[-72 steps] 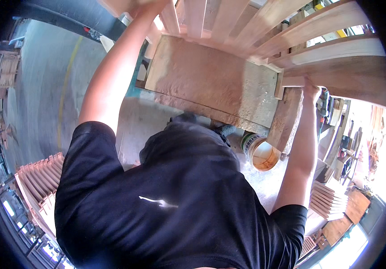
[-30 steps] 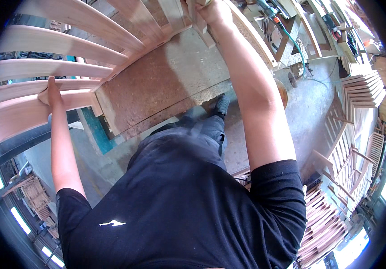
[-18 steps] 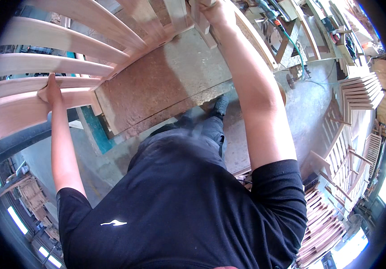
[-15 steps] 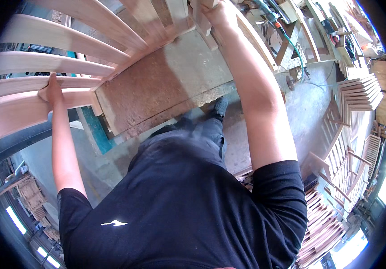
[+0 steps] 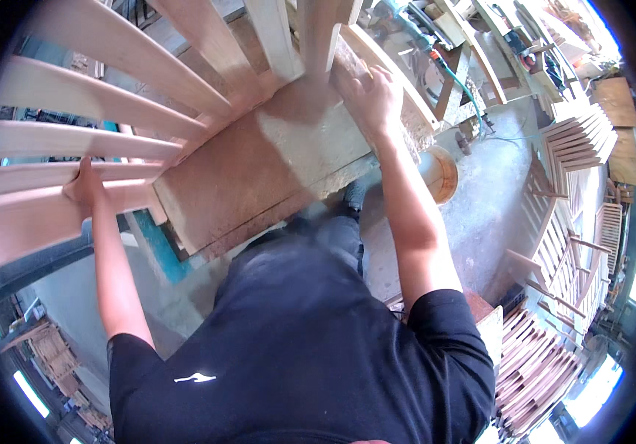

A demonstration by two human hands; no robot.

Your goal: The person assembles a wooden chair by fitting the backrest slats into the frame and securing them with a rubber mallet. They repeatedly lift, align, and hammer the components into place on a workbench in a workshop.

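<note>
A pale wooden slatted frame [image 5: 103,135], its slats fanning out in the fisheye view, stands at the upper left over a worn bench top [image 5: 222,185]. My left hand [image 5: 87,186] is closed on one of its lower slats, thumb uppermost. Farther right, my right hand [image 5: 379,100] is at a dusty wooden ledge [image 5: 346,63], beside the frame's right end. Its fingers are bent inward, and whatever may be between them is hidden.
Teal-painted metal [image 5: 159,248] shows below the bench's left corner. A round tan container [image 5: 440,175] stands right of my right forearm. A green hose [image 5: 466,85] hangs at the upper right. Stacked wooden parts [image 5: 536,362] and slatted frames [image 5: 555,255] lie to the right.
My right hand has let go of the frame's right end and come nearer, down to the dusty ledge. My left hand stays on the slat. The round container has come into sight.
</note>
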